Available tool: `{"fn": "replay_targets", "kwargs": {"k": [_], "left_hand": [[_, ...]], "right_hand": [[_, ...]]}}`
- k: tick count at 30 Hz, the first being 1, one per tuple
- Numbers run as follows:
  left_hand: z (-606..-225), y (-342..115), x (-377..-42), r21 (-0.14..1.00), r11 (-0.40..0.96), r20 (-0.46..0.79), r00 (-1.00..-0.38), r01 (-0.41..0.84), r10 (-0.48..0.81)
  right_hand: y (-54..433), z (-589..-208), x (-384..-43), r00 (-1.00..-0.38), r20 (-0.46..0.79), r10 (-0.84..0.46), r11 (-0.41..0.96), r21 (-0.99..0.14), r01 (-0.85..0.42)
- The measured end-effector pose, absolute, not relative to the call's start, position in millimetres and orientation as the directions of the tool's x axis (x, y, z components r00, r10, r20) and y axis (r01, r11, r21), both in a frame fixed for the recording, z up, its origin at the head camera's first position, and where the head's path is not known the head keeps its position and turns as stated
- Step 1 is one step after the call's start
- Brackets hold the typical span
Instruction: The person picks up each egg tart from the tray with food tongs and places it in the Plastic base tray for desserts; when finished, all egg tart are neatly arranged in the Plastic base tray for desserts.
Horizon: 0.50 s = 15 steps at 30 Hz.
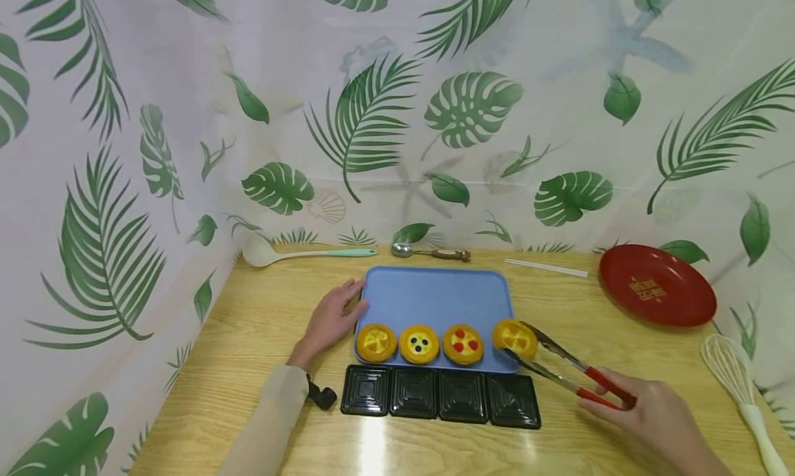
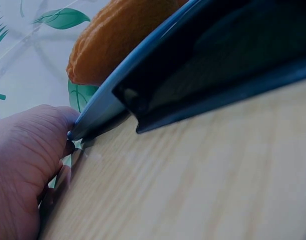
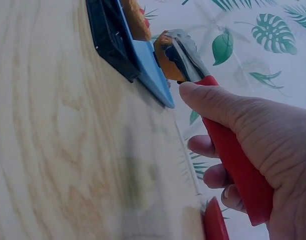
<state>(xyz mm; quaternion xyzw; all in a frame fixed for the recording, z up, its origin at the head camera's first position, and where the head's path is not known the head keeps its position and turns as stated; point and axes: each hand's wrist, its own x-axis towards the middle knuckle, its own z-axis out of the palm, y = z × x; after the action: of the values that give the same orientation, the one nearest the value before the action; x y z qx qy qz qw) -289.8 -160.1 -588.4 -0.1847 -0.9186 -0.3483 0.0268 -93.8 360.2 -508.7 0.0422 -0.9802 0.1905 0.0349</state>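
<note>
My left hand holds the left edge of a blue tray, its thumb over the rim and fingers along the outer side. My right hand grips red-handled metal tongs. Between the tongs' tips is an egg tart with yellow wedge-shaped topping, at the tray's front right corner. Along the front of the tray sit three more tarts: one with yellow wedges, one with dark berries and one with red pieces. The tongs hide part of the gripped tart in the right wrist view.
Several square black molds stand in a row before the tray. Behind it lie a ladle, a spoon and white chopsticks. At the right are a red plate and a whisk. A leaf-printed curtain borders the table.
</note>
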Motion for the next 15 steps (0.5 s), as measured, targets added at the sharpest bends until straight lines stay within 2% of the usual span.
{"fn": "replay_targets", "kwargs": {"k": [5,15], "left_hand": [[-588.4,-159.7,-289.4,0.630,0.691,0.179,-0.932,0.356,0.317],[-586.3,-159.3,-289.4,0.631,0.694,0.164,-0.934,0.347,0.318]], "right_hand": [[361.4,-501.8,-86.8,-0.989,0.128,-0.078,0.919,-0.374,-0.121],[358.0,-489.4,-74.2,-0.993,0.111,-0.046,0.923,-0.375,-0.085]]}}
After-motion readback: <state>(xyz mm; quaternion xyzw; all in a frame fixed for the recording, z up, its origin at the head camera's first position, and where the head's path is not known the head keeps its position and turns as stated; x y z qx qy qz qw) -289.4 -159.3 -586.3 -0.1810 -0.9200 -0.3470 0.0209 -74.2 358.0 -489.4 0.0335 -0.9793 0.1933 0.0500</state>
